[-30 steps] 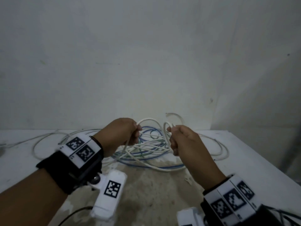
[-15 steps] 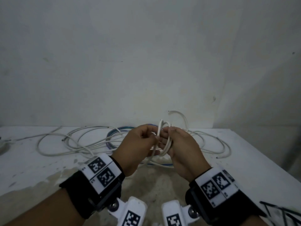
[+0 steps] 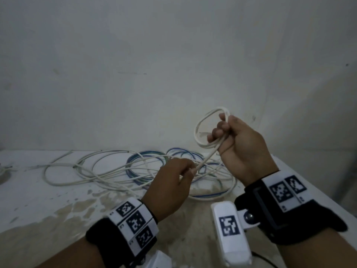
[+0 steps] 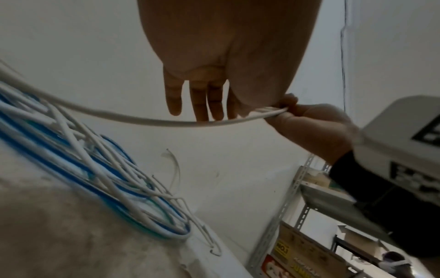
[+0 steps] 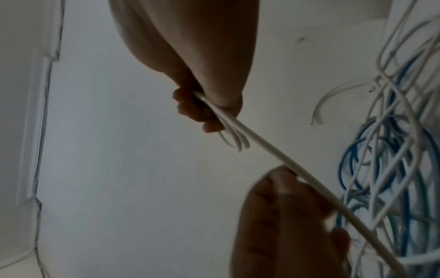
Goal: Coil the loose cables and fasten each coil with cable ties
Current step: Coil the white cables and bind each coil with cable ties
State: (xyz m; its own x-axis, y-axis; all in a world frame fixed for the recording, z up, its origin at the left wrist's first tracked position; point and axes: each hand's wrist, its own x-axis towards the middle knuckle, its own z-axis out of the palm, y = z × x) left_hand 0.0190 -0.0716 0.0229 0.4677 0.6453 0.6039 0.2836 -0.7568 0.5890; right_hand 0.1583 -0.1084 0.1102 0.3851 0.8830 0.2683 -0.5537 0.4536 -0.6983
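My right hand [image 3: 220, 132] is raised above the table's right side and grips a small coil of white cable [image 3: 201, 130], its loops sticking out to the left. From that fist a single white strand [image 3: 210, 153] runs down and left to my left hand [image 3: 191, 171], which pinches it just above the cable pile. The right wrist view shows the coil [image 5: 234, 139] in the right fist and the strand [image 5: 273, 161] crossing the left hand's fingertips [image 5: 283, 180]. A loose tangle of white and blue cables [image 3: 135, 171] lies on the table behind my left hand. No cable tie is visible.
The white table [image 3: 38, 200] has a stained brown patch at the front and ends at a right edge [image 3: 309, 190]. A plain wall stands close behind it. A grey object [image 3: 2, 175] sits at the far left. Metal shelving [image 4: 300, 180] with boxes stands beyond the table.
My hands were together at the centre half a second ago. The right hand has risen to the right with the coil, and the left has dropped lower, stretching a strand between them.
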